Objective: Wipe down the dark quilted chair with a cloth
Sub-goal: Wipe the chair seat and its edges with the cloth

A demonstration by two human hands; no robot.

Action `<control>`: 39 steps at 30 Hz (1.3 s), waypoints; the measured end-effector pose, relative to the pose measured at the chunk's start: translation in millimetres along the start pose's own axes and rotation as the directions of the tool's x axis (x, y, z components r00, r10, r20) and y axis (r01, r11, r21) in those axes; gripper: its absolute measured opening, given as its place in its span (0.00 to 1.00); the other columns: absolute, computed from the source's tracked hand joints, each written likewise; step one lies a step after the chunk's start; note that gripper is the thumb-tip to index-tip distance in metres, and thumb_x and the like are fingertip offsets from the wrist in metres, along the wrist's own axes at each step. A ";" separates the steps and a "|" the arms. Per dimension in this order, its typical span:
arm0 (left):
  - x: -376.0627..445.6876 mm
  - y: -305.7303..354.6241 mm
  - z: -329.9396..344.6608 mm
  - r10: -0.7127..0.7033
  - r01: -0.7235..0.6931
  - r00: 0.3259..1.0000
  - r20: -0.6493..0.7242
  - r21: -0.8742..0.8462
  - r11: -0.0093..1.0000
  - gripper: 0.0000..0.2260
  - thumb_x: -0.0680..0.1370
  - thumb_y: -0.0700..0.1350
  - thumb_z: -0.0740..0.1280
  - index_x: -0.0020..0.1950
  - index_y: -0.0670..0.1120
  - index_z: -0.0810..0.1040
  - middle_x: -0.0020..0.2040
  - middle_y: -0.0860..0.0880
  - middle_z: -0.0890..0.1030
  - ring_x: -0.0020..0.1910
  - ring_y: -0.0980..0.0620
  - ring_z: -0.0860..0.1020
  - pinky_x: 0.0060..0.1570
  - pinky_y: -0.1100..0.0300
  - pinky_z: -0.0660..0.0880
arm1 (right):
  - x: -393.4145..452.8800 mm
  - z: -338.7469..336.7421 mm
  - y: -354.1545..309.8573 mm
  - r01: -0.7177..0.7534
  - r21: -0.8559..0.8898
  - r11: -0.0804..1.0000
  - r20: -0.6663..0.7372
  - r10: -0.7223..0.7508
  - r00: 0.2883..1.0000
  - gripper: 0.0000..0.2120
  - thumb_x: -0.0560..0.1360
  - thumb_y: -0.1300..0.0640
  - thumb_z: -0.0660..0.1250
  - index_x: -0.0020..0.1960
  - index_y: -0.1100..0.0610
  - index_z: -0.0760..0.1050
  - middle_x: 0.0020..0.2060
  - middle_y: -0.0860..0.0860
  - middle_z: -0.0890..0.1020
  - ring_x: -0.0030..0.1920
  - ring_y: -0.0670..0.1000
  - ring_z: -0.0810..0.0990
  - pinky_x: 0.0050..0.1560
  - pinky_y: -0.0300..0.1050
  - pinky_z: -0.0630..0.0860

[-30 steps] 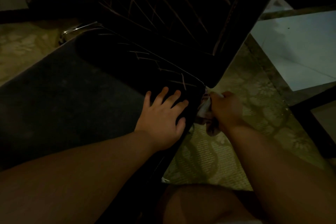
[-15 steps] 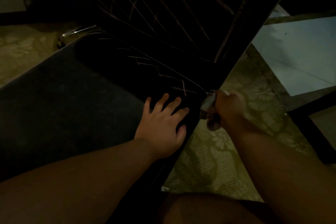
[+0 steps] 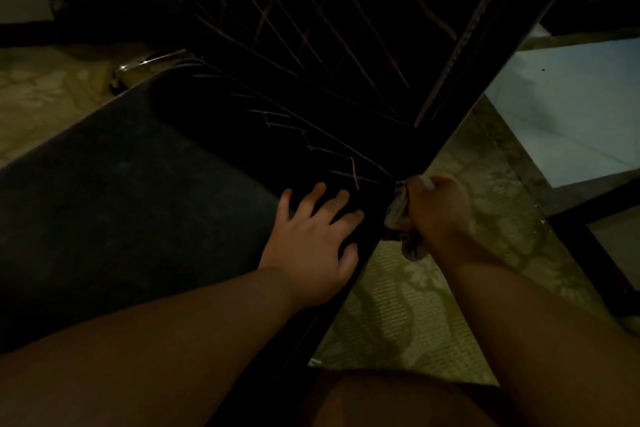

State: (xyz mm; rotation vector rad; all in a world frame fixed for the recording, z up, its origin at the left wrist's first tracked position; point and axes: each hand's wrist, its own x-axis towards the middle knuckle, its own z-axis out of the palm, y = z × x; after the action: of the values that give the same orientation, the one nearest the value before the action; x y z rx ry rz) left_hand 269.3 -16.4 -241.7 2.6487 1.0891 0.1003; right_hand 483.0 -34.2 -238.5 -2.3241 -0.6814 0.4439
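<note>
The dark quilted chair (image 3: 311,55) fills the upper middle, its backrest crossed by pale stitch lines and its seat sloping down to the left. My left hand (image 3: 317,243) lies flat with spread fingers on the seat near its right edge. My right hand (image 3: 438,213) grips a bunched pale cloth (image 3: 398,218) and holds it against the chair's right side, where seat and backrest meet. Most of the cloth is hidden inside my fist.
Patterned pale floor (image 3: 398,305) lies to the right of the chair. A white slab (image 3: 571,107) sits at the upper right, with dark frame bars (image 3: 588,246) below it. My knee (image 3: 398,399) shows at the bottom. A shiny metal part (image 3: 145,64) pokes out left of the chair.
My right hand with the cloth has slid a little upward along the chair's side edge toward the seat-back joint. My left hand stays flat on the seat.
</note>
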 end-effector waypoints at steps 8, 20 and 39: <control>-9.1 5.0 -0.7 -0.018 0.018 0.998 0.065 -0.003 1.000 0.26 0.80 0.61 0.52 0.79 0.62 0.61 0.83 0.55 0.56 0.82 0.47 0.47 0.76 0.34 0.43 | -24.2 -18.1 8.2 0.331 -0.229 0.916 0.309 -0.254 0.916 0.12 0.76 0.49 0.68 0.37 0.52 0.72 0.32 0.48 0.77 0.35 0.46 0.76 0.33 0.40 0.66; -70.2 17.5 -2.9 -0.072 0.075 0.994 0.085 -0.029 0.997 0.24 0.82 0.60 0.55 0.79 0.62 0.61 0.83 0.56 0.55 0.83 0.47 0.47 0.77 0.36 0.40 | -80.7 -47.2 1.6 0.311 -0.223 0.924 0.575 -0.134 0.807 0.13 0.74 0.46 0.73 0.37 0.50 0.72 0.35 0.47 0.77 0.37 0.43 0.76 0.33 0.38 0.65; -75.6 -38.4 -23.4 -0.025 0.005 0.980 0.199 0.104 0.995 0.30 0.81 0.69 0.50 0.82 0.66 0.46 0.84 0.56 0.43 0.82 0.49 0.39 0.77 0.35 0.39 | -93.6 -22.3 -14.6 0.183 -0.070 0.981 0.207 -0.165 0.964 0.06 0.79 0.53 0.65 0.53 0.54 0.77 0.44 0.47 0.79 0.49 0.52 0.80 0.43 0.41 0.67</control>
State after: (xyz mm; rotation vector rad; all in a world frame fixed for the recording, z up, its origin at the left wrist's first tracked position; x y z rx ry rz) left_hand 185.3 -37.8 -227.0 2.6689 1.0731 -0.2275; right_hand 413.1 -90.2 -200.4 -2.2955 -1.0125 0.5821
